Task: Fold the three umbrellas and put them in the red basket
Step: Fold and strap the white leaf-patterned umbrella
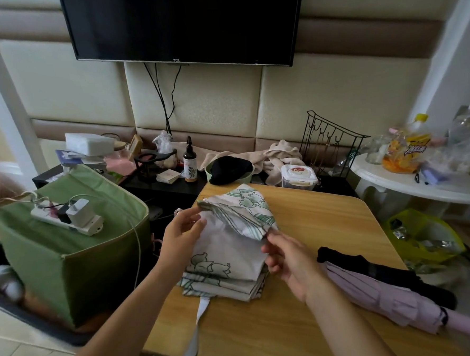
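Observation:
A white umbrella with a green floral print (227, 250) lies collapsed on the wooden table (327, 221), its panels stacked in flat folds. My left hand (181, 233) pinches the left edge of the top panel. My right hand (286, 253) grips the same panel's right edge, lifting it as a flap. Its white strap (195, 337) hangs off the table's front edge. A lilac umbrella (384, 295) lies folded at the right of the table, and a black umbrella (377, 271) rests just behind it. No red basket is in view.
A green fabric box (68, 259) with a power strip (68, 218) on top stands left of the table. Behind it is a dark shelf with a spray bottle (190, 161), a black cap (229, 170) and a lidded container (298, 175). A white round table (421, 188) is at the right.

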Available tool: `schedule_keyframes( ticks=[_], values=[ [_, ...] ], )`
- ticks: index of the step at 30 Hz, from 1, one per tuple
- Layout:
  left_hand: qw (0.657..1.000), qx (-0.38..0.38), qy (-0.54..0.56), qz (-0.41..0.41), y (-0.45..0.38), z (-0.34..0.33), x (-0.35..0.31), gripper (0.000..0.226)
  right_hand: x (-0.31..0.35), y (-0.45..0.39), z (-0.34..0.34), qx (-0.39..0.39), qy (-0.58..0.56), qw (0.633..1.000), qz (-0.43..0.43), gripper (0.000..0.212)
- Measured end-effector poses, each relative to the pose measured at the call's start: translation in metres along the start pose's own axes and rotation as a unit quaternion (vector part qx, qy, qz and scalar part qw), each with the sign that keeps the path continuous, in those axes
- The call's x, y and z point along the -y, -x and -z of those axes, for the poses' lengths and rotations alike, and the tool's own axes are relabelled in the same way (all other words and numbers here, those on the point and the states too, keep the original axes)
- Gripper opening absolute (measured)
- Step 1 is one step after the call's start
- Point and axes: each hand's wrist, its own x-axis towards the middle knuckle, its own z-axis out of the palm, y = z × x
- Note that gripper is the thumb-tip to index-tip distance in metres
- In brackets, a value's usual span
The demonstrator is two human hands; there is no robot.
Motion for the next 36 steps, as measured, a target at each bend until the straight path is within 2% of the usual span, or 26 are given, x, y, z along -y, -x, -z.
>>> schedule_keyframes(
  ticks=[3, 7, 9, 11, 13, 16, 19, 22, 24, 26, 29, 32, 34, 36],
  values=[
    [0.999, -0.025, -0.010, -0.030, -0.003, 0.002, -0.001, 0.015, -0.002, 0.002, -0.004, -0.015, 0.057, 0.997, 0.052, 0.012],
    [0.999, -0.028, 0.001, -0.044, -0.005, 0.002, -0.006, 0.009, -0.005, 0.006, -0.009, 0.018, 0.084, 0.991, 0.108, 0.011],
    [0.998, -0.032, 0.000, -0.047, -0.006, 0.004, -0.007, 0.006, -0.007, 0.006, -0.011, -0.031, 0.177, 0.967, 0.183, 0.015],
    [0.998, -0.047, -0.004, -0.046, -0.006, 0.007, -0.007, 0.007, -0.011, 0.004, -0.013, -0.097, 0.254, 0.927, 0.260, 0.031],
    [0.996, -0.073, -0.009, -0.046, -0.006, 0.009, -0.010, 0.007, -0.013, 0.001, -0.013, -0.136, 0.271, 0.901, 0.309, 0.038],
    [0.993, -0.101, -0.034, -0.055, -0.009, 0.013, -0.010, 0.005, -0.014, -0.003, -0.011, -0.162, 0.283, 0.874, 0.359, 0.036],
    [0.994, -0.091, -0.047, -0.042, -0.014, 0.019, -0.008, 0.009, -0.014, -0.005, -0.008, -0.157, 0.288, 0.863, 0.385, 0.035],
    [0.997, -0.037, -0.069, -0.027, -0.012, 0.020, -0.009, 0.013, -0.014, -0.007, -0.004, -0.136, 0.295, 0.859, 0.395, 0.035],
    [0.995, 0.004, -0.095, -0.042, -0.008, 0.018, -0.011, 0.022, -0.015, -0.008, -0.001, -0.132, 0.305, 0.854, 0.400, 0.035],
    [0.992, 0.032, -0.108, -0.065, -0.004, 0.015, -0.016, 0.020, -0.014, -0.008, 0.001, -0.129, 0.322, 0.845, 0.408, 0.032],
    [0.993, -0.003, -0.070, -0.091, -0.001, 0.011, -0.023, 0.009, -0.012, -0.006, 0.001, -0.134, 0.358, 0.819, 0.428, 0.026],
    [0.995, -0.038, -0.037, -0.084, -0.002, 0.011, -0.023, 0.005, -0.011, -0.004, 0.000, -0.149, 0.377, 0.788, 0.464, 0.020],
    [0.998, -0.027, -0.026, -0.049, -0.004, 0.012, -0.021, 0.007, -0.012, -0.004, -0.001, -0.138, 0.407, 0.765, 0.479, 0.020],
    [0.999, -0.021, 0.024, 0.021, -0.005, 0.011, -0.019, 0.015, -0.012, -0.005, 0.001, -0.099, 0.426, 0.765, 0.474, 0.022]
  ],
)
